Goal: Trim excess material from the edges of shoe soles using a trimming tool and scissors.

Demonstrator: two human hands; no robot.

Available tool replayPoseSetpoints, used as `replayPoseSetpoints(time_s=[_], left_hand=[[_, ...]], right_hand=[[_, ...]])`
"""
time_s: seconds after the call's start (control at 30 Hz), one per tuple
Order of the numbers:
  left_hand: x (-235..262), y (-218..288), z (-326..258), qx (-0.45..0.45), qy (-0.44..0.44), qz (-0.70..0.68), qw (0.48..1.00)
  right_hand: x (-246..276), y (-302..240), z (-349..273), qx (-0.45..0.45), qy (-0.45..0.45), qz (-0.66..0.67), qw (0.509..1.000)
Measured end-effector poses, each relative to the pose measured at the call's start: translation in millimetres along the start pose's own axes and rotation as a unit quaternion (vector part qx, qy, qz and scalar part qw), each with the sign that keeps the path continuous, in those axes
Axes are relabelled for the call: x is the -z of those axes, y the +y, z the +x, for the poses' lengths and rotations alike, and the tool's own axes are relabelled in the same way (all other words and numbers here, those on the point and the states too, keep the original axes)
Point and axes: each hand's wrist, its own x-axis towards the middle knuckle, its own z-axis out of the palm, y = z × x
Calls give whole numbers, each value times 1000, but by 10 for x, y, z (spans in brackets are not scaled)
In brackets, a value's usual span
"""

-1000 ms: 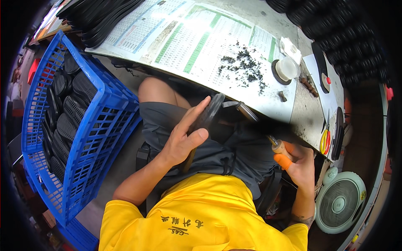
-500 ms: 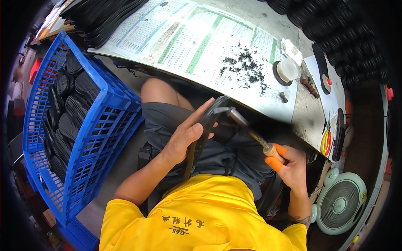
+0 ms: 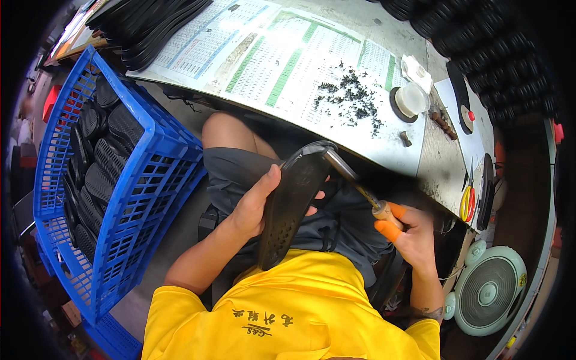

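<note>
My left hand [image 3: 257, 201] grips a black shoe sole [image 3: 289, 210] by its side, thumb on the near edge and fingertips showing past the far edge. The sole is tilted over my lap, and small holes dot its lower end. In my right hand [image 3: 414, 237], with orange covers on two digits, is a wooden-handled tool [image 3: 349, 174] with a metal shaft. Its shaft end meets the curved upper end of the sole; the exact shape of the tip is hard to make out.
Black scraps [image 3: 354, 96] lie scattered on the table [image 3: 384, 147]. A blue crate [image 3: 147, 204] of black soles stands left. At right are a round white container [image 3: 412, 101], scissors [image 3: 467, 201] and a pale green fan [image 3: 487, 294]. Black strips [image 3: 150, 33] are stacked far left.
The sole has turned from nearly edge-on to show its broad face. My right hand has shifted slightly left and down with the tool, its end still at the sole's upper end.
</note>
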Motion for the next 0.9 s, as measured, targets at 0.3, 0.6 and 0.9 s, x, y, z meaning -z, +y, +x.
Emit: replayPoseSetpoints(time_s=[0.3, 0.6, 0.9], left_hand=[[8, 15, -13, 8, 3, -2, 1000], [-13, 46, 24, 44, -39, -97, 994], [35, 52, 65, 170, -97, -310, 930]], right_hand=[[-21, -116, 8, 89, 9, -118, 989], [31, 92, -1, -10, 54, -39, 998], [583, -288, 166, 231, 64, -320, 917]])
